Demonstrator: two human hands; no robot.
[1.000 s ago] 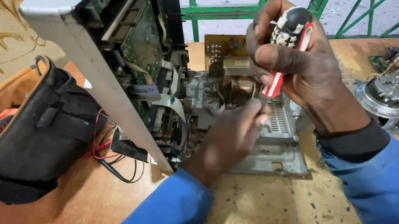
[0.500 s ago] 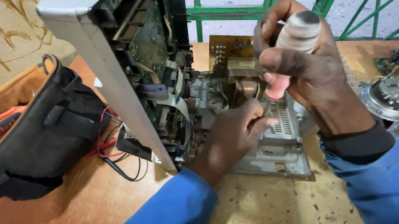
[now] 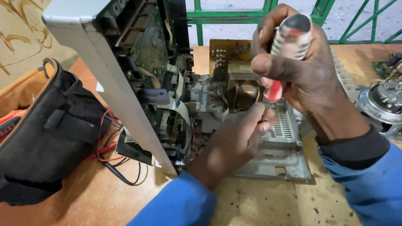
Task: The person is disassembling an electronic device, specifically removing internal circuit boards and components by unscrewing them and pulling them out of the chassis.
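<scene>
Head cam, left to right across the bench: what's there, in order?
Black tool bag → red and black wires → grey upright panel → left hand → right hand gripping the screwdriver → round metal part.

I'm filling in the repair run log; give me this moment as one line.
right hand: grips screwdriver, tip down | left hand: steadies the shaft at the metal chassis | black tool bag at left

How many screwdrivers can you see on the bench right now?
1. The screwdriver with the red and clear handle stands upright in the right hand, its tip down by the left hand on the metal chassis. Others may be hidden inside the black tool bag.
</scene>
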